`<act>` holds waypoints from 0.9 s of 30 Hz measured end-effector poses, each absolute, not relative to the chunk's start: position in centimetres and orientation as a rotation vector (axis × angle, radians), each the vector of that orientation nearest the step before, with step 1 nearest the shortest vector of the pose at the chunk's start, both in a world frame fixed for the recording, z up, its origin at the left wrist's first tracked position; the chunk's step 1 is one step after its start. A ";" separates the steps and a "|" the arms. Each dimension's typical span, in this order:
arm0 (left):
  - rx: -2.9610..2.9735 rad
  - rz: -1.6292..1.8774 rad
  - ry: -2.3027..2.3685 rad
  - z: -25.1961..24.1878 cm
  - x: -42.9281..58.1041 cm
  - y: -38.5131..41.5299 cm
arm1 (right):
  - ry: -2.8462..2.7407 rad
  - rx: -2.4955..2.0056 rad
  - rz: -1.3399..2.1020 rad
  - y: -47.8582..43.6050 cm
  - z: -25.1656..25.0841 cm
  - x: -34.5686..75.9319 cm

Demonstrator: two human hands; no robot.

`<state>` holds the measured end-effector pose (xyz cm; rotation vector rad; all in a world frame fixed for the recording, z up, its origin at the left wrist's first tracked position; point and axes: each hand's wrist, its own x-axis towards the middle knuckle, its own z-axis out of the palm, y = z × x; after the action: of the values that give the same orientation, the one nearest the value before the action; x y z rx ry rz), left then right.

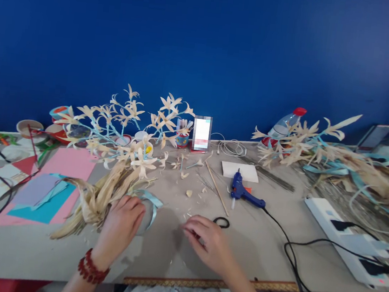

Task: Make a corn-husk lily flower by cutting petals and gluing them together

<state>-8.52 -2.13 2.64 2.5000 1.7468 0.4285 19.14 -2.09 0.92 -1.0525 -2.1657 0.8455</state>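
Note:
My left hand [123,220], with a dark red beaded bracelet [91,268] at the wrist, has its fingers curled down between a bundle of dried corn husks [95,195] and a light blue ribbon [155,202]. A pale grey round thing [146,218] sits beside its fingertips, partly covered; what the fingers hold is hidden. Low over the table, my right hand [208,241] has its thumb and fingers drawn together, and anything between them is too small to make out. Flower stems [126,124] made with cream petals and light blue wrapping stand behind the husks.
A blue glue gun [242,189] lies right of centre, its cord running to a white power strip [345,243]. Nearby are a thin stick [217,188] and a black ring [221,222]. Coloured paper sheets [44,199] lie left; more flowers [300,144] and a bottle [286,123] are right.

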 end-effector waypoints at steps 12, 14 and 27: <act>1.367 1.158 1.155 3.5 1.1 -3.1 | -1.527 -0.885 1.496 -3.2 0.1 16.6; 0.994 1.186 1.130 2.8 1.8 -2.3 | -1.348 -0.853 1.616 -3.0 -0.4 16.6; 0.426 1.175 0.861 1.1 2.2 -0.6 | -1.104 -1.011 1.865 -2.8 -0.4 17.2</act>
<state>2.23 -0.63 1.10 0.4256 0.8609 1.1746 17.15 -2.85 -0.38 -1.0105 -1.1037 1.8652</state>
